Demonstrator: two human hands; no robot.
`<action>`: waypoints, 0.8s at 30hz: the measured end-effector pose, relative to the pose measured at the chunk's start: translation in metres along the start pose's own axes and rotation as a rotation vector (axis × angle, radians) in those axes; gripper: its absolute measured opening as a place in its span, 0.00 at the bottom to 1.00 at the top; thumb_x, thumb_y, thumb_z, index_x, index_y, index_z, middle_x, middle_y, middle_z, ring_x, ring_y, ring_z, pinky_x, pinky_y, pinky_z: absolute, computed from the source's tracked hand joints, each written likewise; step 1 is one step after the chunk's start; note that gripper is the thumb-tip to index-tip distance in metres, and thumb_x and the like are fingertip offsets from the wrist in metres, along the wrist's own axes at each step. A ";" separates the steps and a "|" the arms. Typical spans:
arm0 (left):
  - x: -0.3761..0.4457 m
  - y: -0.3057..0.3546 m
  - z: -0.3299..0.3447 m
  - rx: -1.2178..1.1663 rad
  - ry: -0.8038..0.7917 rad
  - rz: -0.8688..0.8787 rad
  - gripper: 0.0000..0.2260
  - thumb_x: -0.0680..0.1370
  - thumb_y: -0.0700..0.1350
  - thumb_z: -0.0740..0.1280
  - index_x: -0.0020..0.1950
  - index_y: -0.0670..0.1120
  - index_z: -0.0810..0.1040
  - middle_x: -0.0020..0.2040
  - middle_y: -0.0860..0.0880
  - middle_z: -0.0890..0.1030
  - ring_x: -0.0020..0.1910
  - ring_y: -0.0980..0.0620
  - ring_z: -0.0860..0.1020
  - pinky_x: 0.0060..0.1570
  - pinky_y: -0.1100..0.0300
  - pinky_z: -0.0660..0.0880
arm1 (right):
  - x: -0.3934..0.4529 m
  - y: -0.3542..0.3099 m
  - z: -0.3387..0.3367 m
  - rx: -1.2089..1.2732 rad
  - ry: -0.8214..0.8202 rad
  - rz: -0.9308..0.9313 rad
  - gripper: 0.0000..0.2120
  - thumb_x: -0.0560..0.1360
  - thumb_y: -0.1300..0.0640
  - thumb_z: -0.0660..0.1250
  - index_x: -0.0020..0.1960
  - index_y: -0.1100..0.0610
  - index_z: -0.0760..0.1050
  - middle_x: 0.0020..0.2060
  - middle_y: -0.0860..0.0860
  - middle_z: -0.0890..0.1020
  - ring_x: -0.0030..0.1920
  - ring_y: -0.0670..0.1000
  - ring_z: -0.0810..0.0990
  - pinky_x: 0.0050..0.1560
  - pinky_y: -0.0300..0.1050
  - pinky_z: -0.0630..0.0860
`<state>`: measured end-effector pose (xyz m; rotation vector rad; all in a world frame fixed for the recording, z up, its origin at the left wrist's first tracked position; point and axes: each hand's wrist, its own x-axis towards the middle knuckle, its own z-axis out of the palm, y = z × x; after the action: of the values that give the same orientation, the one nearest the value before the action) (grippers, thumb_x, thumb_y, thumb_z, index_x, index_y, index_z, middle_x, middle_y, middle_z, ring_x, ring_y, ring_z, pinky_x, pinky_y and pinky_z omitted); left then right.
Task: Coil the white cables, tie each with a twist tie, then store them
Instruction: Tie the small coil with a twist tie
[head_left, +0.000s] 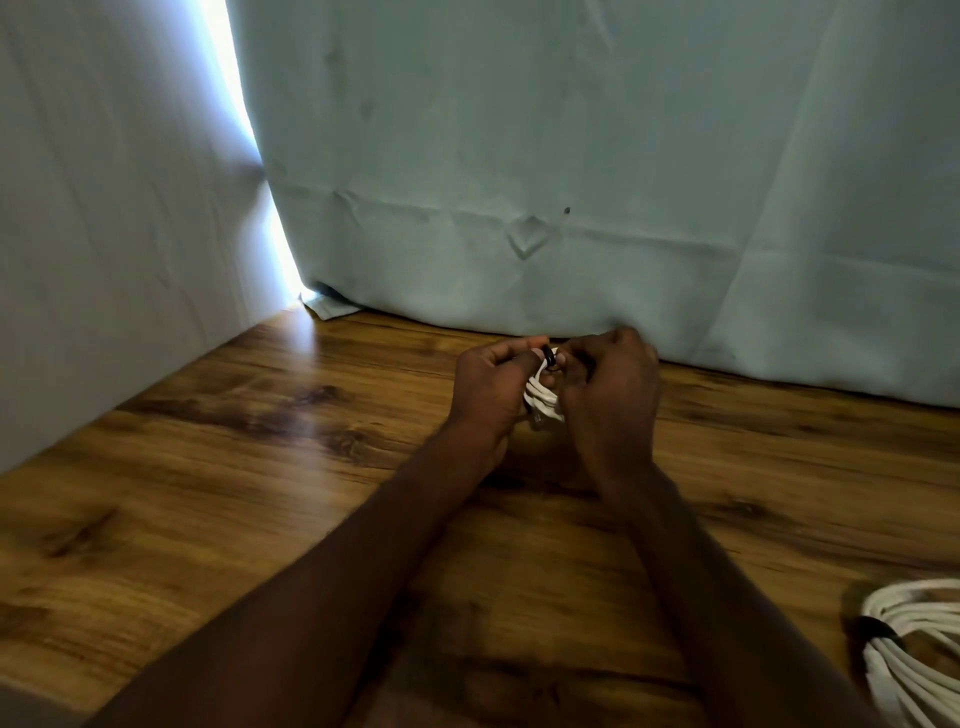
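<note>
A small coil of white cable (543, 397) is held up between both hands over the far part of the wooden table (208, 467). A black twist tie (549, 358) wraps round the coil's top. My left hand (491, 395) grips the coil from the left, its thumb and fingers pinching at the tie. My right hand (610, 395) closes on the coil from the right, with fingertips at the tie as well. Most of the coil is hidden between the palms.
Another coiled white cable (914, 649), bound with a black tie (872, 626), lies at the table's right front edge. A pale curtain (571, 156) hangs along the table's back, a white wall (104, 208) stands on the left, and bright light shows through the gap between them.
</note>
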<state>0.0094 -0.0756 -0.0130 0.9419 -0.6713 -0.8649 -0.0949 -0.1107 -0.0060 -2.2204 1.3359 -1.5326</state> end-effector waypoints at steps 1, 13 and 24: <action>0.000 0.001 0.000 -0.018 0.003 -0.011 0.08 0.81 0.31 0.65 0.55 0.36 0.83 0.42 0.39 0.85 0.31 0.52 0.81 0.36 0.58 0.80 | 0.000 -0.001 0.000 0.036 -0.008 0.009 0.09 0.75 0.58 0.71 0.53 0.56 0.86 0.48 0.56 0.80 0.53 0.59 0.77 0.50 0.43 0.66; -0.003 0.003 -0.001 0.074 0.012 -0.022 0.09 0.81 0.33 0.66 0.57 0.38 0.84 0.45 0.38 0.86 0.34 0.50 0.83 0.35 0.58 0.81 | 0.002 -0.001 -0.011 0.162 -0.027 0.091 0.12 0.68 0.61 0.79 0.51 0.52 0.88 0.49 0.49 0.76 0.49 0.49 0.78 0.46 0.38 0.67; -0.002 0.002 -0.001 0.078 -0.094 -0.027 0.10 0.82 0.35 0.66 0.61 0.36 0.82 0.51 0.36 0.86 0.43 0.46 0.84 0.48 0.51 0.82 | 0.001 -0.002 -0.018 0.163 0.016 0.075 0.18 0.62 0.58 0.81 0.51 0.49 0.84 0.50 0.50 0.77 0.47 0.50 0.79 0.41 0.40 0.68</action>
<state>0.0093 -0.0728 -0.0121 0.9872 -0.7789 -0.9167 -0.1078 -0.1034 0.0041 -2.0422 1.2350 -1.5758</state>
